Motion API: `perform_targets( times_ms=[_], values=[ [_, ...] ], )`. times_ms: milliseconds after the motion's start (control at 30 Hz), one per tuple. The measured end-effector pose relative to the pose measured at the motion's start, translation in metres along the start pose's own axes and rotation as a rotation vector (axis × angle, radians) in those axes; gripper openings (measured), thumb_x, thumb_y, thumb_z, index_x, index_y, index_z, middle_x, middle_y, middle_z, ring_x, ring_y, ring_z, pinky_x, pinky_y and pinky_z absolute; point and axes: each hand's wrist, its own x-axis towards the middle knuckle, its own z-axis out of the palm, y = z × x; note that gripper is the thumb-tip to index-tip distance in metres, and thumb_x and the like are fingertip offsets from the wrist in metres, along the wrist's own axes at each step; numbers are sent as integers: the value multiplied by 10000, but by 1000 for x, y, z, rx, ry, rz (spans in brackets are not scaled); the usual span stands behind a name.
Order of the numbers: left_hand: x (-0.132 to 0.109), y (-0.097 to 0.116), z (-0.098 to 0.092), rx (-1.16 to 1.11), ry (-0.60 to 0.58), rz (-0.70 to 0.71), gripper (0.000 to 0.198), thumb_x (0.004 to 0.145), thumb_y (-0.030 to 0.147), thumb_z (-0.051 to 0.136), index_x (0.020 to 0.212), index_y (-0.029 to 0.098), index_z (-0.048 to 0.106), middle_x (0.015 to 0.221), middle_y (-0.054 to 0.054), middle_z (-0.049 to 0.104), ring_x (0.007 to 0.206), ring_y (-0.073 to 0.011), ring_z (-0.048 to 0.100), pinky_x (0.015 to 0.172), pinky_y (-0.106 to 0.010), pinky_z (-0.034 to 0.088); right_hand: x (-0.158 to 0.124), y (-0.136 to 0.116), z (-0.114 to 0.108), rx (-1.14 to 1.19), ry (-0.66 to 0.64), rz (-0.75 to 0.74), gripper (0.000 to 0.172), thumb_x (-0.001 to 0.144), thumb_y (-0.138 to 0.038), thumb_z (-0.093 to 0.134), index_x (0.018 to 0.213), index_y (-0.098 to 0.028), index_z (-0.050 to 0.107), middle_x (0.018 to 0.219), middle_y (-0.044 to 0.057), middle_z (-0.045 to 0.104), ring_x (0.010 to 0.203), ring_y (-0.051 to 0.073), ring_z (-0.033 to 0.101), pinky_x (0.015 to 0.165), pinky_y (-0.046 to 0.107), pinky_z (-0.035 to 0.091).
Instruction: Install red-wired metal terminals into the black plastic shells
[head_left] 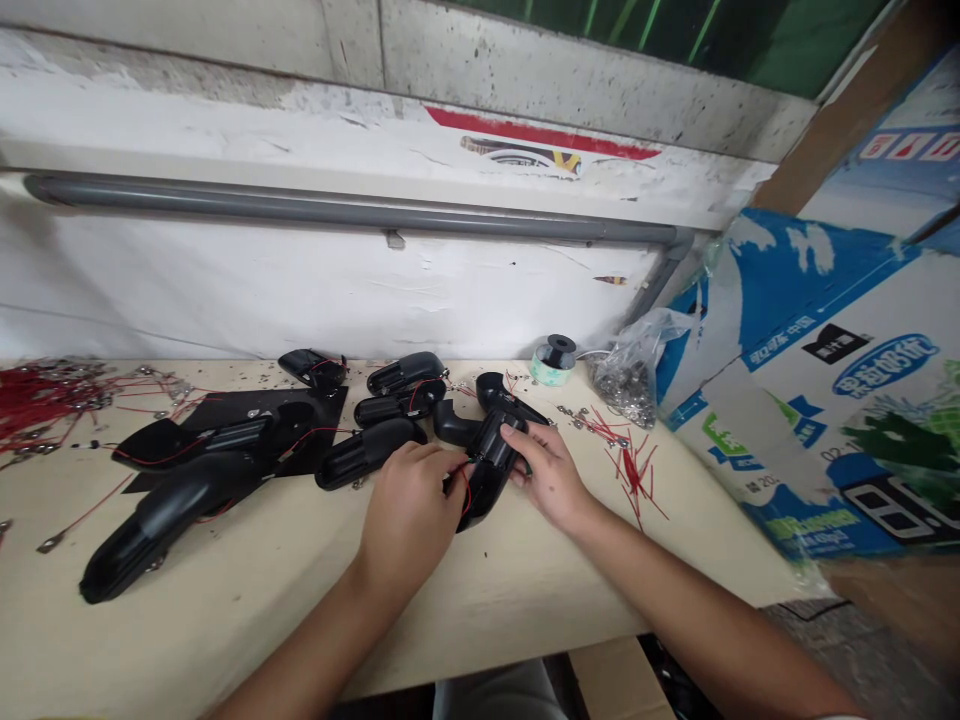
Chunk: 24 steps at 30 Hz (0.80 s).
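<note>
Both my hands are on a black plastic housing [486, 462] lying on the beige table [247, 600]. My left hand [411, 512] is closed, its fingers pinching a thin red wire [466, 492] at the housing's near end. My right hand [546, 472] grips the housing from the right, thumb and fingers pressed on its top. Several more black housings [369, 450] with red wires lie just left of my hands, and longer ones [172, 505] lie further left.
A bundle of red wires with metal lugs [45, 395] lies at the far left. Loose red wires [637, 470], a tape roll [553, 360] and a clear bag of metal parts [634, 375] sit at the right. A printed cardboard box [825, 400] stands against the table's right edge. A white wall with a grey pipe [337, 212] is behind.
</note>
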Motion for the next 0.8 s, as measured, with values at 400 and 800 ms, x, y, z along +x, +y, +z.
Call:
perform_targets(
  times_ms=[400,800],
  values=[
    [3,5,-1,-34,-61,-68,224,867,132,563,754,181,751,722,-48,679,724,-190,607,648,-295,404,-3,-1,3,22,9,18,469,685,-470,822,612,-183,458,542,-52,412,477,79,364,430,205,262],
    [1,0,2,-91,-69,-31,224,864,123,566,728,170,739,711,-41,666,700,-174,591,639,-288,402,-3,-2,5,10,4,25,471,671,-481,823,612,-184,462,549,-49,413,480,83,366,428,212,252]
  ],
)
